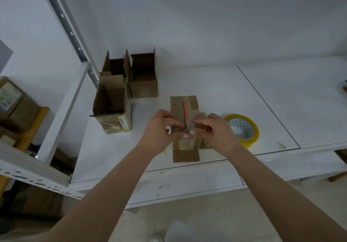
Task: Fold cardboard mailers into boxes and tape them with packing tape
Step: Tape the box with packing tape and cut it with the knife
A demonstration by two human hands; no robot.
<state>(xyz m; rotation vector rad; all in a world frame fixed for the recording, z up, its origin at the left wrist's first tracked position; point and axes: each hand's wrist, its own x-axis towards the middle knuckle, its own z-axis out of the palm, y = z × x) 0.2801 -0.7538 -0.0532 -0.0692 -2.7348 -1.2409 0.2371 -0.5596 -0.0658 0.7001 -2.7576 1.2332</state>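
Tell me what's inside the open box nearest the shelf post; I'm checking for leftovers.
The box shows only bare cardboard walls inside. Its floor is hidden by the near wall.

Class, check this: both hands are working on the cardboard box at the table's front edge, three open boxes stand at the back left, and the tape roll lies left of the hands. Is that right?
Not quite. The head view shows the tape roll lying right of the hands, beside the right hand. The rest holds: both hands, with the left hand, work on the cardboard box, and three open boxes stand at the back left.
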